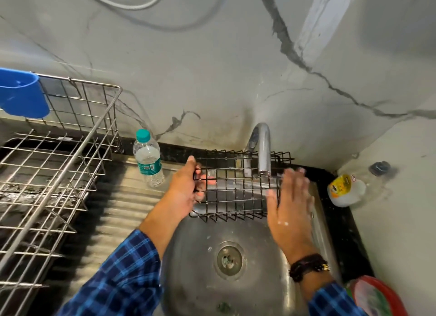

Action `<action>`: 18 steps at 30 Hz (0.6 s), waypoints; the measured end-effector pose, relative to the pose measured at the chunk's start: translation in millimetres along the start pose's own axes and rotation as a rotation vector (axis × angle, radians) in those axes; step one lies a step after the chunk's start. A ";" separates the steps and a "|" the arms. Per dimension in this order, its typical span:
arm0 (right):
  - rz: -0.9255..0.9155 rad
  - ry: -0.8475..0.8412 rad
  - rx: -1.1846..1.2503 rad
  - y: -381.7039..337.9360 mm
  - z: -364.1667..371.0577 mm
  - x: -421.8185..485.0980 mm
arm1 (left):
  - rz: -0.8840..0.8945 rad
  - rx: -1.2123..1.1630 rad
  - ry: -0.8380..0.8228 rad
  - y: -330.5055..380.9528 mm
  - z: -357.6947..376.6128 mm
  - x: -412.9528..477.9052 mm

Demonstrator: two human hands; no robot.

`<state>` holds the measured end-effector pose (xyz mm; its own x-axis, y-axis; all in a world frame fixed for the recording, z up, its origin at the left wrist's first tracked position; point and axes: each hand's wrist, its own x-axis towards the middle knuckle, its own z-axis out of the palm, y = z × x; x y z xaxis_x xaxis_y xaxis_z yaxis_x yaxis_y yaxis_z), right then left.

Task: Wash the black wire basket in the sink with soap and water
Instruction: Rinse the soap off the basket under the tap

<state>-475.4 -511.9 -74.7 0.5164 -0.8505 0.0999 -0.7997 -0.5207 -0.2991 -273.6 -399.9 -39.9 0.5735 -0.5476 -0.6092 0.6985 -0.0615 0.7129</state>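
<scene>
Black wire basket (236, 188), as I see it: held over the sink (195, 268) under the tap (263, 148), my left hand (186, 188) curled round its left end, right hand (289, 198) flat, fingers spread, against its right end

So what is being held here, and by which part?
The black wire basket, under the tap. The left hand grips its left end, fingers curled through the wires; the right hand lies flat against its right end.
</scene>
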 end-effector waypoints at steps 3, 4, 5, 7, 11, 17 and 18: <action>0.074 0.003 0.014 -30.1 7.7 -14.5 | 0.059 0.073 -0.044 -6.1 14.0 -9.7; -0.016 -0.012 0.003 -50.8 11.0 -23.3 | 0.083 0.110 -0.045 -9.5 20.6 -13.5; -0.132 -0.029 0.006 -69.7 15.0 -32.1 | 0.109 0.155 -0.025 -12.2 25.4 -17.7; -0.362 -0.021 0.006 -89.7 17.5 -40.9 | 0.140 0.197 0.018 -16.8 28.1 -20.0; -0.271 -0.002 0.113 -54.4 17.9 -15.5 | 0.093 0.036 0.021 -12.1 16.1 -15.9; 0.174 -0.074 0.488 -30.3 22.9 -12.7 | 0.191 0.427 -0.041 2.5 25.5 -18.5; 0.213 -0.045 0.541 -31.2 21.3 -14.5 | 0.209 0.486 -0.061 6.5 30.6 -18.8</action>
<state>-451.4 -481.7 -87.1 0.3832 -0.9222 -0.0525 -0.6233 -0.2163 -0.7515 -293.0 -415.5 -13.2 0.6434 -0.6363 -0.4256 0.2844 -0.3176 0.9046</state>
